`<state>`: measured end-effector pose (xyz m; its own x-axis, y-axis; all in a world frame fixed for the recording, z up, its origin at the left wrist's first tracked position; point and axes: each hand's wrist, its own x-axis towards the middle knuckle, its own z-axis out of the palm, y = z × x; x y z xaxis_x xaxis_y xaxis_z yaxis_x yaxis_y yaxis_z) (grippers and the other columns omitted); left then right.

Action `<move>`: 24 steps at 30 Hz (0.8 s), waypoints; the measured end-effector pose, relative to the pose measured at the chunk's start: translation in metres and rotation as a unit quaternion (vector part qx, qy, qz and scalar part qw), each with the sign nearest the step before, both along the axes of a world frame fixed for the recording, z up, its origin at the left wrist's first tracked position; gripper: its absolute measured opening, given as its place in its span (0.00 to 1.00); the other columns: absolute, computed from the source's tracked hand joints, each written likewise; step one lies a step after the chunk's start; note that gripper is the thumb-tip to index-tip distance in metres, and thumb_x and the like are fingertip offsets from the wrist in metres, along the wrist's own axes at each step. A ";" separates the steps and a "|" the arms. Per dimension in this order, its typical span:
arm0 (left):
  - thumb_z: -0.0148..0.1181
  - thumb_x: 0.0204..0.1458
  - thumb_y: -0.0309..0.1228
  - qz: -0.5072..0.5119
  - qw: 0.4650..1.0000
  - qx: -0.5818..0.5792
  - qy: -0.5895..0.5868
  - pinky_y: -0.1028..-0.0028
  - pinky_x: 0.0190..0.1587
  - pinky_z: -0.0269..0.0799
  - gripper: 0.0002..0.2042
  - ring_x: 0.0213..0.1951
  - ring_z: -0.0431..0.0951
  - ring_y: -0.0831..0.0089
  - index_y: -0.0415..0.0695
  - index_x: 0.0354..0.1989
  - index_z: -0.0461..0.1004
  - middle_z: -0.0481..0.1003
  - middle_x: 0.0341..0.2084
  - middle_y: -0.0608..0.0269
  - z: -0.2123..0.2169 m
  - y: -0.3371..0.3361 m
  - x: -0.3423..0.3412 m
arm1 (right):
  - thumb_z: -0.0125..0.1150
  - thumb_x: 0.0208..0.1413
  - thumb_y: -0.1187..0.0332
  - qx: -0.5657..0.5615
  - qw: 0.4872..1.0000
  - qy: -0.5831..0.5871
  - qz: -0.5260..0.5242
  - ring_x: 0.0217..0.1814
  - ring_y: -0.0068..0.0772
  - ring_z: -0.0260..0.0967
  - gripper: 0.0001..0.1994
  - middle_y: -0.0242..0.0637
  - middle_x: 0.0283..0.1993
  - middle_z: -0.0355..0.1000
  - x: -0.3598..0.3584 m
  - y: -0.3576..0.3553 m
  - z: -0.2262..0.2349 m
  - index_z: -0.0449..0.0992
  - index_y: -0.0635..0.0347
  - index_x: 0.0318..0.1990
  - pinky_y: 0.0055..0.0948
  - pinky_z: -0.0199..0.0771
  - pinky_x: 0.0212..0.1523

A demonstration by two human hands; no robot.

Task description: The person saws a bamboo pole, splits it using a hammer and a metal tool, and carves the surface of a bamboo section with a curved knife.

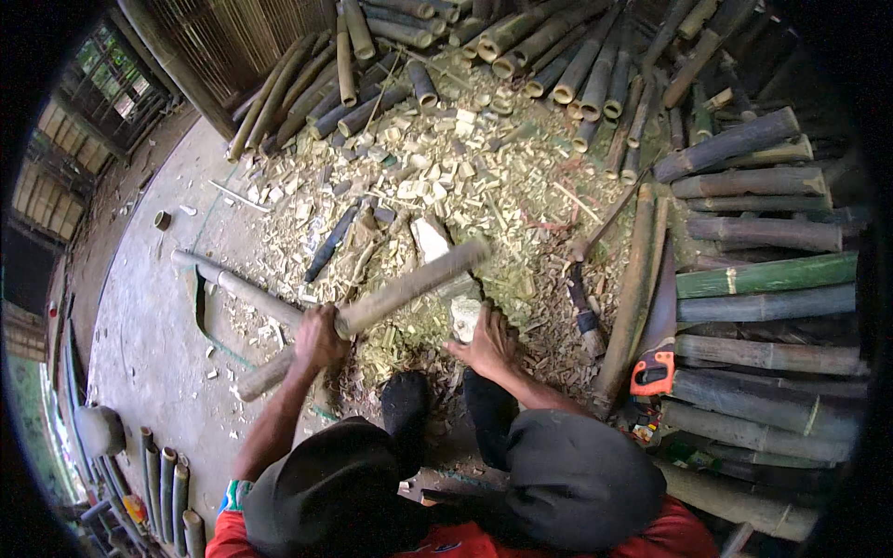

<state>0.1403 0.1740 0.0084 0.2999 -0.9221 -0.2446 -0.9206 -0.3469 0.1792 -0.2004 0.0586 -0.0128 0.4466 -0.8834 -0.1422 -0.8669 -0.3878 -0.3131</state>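
Note:
My left hand (319,337) grips a pale bamboo pole (419,279) that runs diagonally from lower left to upper right over a heap of bamboo chips (484,186). To the right of the pole, my right hand (486,342) is closed on a pale chunk of bamboo (463,316) resting on the chips. Both hands are just ahead of my dark shoes (406,402) and my knees. A second, thinner pole (233,284) lies on the floor to the left, passing under the held one.
A handsaw with an orange handle (655,365) and a dark-handled chopping knife (584,312) lie at the right. Stacked bamboo poles (763,279) fill the right side and the top (558,56). Short bamboo tubes (167,493) stand at lower left on the concrete floor (149,344).

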 end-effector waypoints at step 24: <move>0.79 0.44 0.33 0.230 0.765 -0.225 0.557 0.67 0.40 0.78 0.32 0.36 0.80 0.65 0.32 0.54 0.68 0.79 0.38 0.50 0.052 -0.147 -0.098 | 0.79 0.36 0.65 0.096 0.973 -0.119 0.175 0.78 0.53 0.49 0.50 0.46 0.77 0.55 0.002 -0.170 -0.005 0.60 0.55 0.73 0.49 0.46 0.78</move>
<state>0.0424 0.0274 0.0600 0.4551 -0.8474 -0.2735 0.0926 -0.2604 0.9610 -0.1988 -0.1118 -0.0176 0.7555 -0.6387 -0.1459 -0.5865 -0.5601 -0.5850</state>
